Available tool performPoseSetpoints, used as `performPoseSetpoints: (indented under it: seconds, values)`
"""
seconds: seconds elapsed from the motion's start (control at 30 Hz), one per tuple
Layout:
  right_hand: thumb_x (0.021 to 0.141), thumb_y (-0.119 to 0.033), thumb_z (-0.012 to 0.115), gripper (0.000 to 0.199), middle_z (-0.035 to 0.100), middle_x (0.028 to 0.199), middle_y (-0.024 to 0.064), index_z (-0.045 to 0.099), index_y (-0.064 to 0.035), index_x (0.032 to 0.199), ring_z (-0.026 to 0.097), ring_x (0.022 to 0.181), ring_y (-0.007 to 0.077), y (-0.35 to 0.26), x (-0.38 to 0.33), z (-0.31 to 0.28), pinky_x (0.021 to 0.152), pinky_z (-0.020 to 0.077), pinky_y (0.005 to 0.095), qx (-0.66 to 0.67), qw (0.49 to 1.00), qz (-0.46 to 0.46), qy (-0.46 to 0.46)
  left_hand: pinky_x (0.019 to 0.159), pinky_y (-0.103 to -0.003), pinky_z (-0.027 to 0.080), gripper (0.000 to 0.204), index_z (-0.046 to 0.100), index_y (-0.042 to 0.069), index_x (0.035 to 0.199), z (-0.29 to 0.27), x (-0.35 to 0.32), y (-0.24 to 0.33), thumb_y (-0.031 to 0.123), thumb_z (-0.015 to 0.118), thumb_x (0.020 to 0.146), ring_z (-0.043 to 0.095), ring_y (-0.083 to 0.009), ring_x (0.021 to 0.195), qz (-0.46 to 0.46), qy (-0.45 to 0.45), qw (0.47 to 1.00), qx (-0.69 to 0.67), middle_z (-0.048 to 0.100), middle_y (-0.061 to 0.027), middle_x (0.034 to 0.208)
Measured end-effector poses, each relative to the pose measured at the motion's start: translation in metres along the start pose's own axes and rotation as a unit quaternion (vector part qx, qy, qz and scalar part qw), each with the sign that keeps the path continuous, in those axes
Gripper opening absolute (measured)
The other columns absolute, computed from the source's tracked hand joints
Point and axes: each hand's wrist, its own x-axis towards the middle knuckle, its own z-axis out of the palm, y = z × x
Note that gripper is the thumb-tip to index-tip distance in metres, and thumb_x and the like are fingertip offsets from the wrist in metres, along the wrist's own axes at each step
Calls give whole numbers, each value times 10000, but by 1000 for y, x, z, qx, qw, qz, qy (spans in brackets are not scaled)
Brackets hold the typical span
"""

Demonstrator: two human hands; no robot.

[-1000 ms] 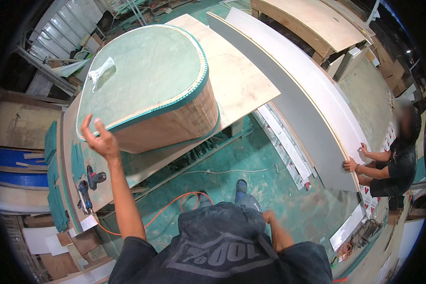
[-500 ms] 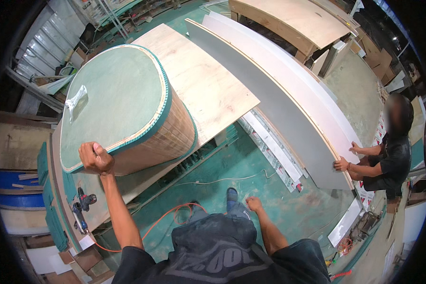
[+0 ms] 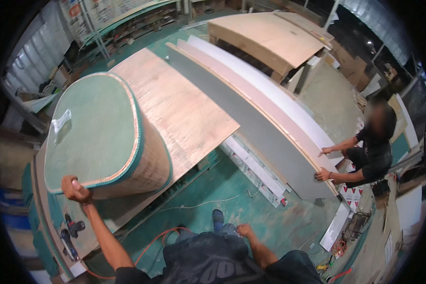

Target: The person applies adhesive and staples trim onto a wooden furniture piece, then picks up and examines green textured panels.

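Green foam topped the drum [image 3: 99, 137], a tall rounded form with a wooden side wall, which stood on the plywood [image 3: 184, 113] surface up and to the right of the left grip [image 3: 75, 189]. That left hand had its fingers curled shut over the drum's near lower rim, the thumb side pressed to the green edge band. A strip of clear tape [image 3: 61, 125] lay on the foam top, well above the left grip. Just below that grip, on the bare near end of the surface, lay a dark drill [image 3: 70, 232]. An orange cable [image 3: 151, 244] looped across the green floor [image 3: 251, 208] to the right of the left forearm, and a pale cord ran further along the floor beyond it.

The right grip [image 3: 245, 230] hung low by the person's trousers, well apart from the drum; it held nothing that could be made out, and how far its fingers were closed could not be told.

Up and to the right of the right grip, a long grey panel [image 3: 260, 128] ran diagonally, with pink and white boards stacked just behind it. A co-worker [image 3: 374, 151] in dark clothes crouched at its far right end, both hands laid on the panel's edge. White slats [image 3: 255, 173] lay on the floor under the panel.
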Motion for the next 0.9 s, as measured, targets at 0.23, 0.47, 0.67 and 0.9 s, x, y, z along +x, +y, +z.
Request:
performPoseSetpoints:
  seconds: [0.23,0.47,0.67,0.9]
  values:
    - [803,-229,572,281,763,978,103,804,-184,955,726,858,270,-9,-19,11,787,569,375,-65,991,57,98,687,-454,403,244,555,-5,793,-10,-10,-3,180,497,941,519,-352,717,-16,-1,1000,19,518,-172,749]
    - [904,-223,591,256,743,905,99,759,-57,1003,706,849,188,-77,-21,-5,705,556,357,87,977,-85,173,951,-433,454,268,616,-10,1052,-11,-22,19,122,722,845,564,-340,1046,-231,90,967,52,594,-163,1077]
    - [986,-426,634,419,708,1041,65,667,-54,1177,683,889,184,-352,-138,-66,713,549,316,260,927,-251,100,486,-351,447,445,570,12,869,-53,-22,-5,424,729,921,535,-143,639,-701,49,614,-359,553,-68,720]
    - [1031,-540,475,654,574,1357,130,493,-32,1442,575,1175,245,-548,-175,-125,908,487,377,158,881,-431,116,460,-367,556,537,552,-76,908,-39,-7,-14,386,813,825,666,-218,724,-696,66,662,-270,627,-146,779]
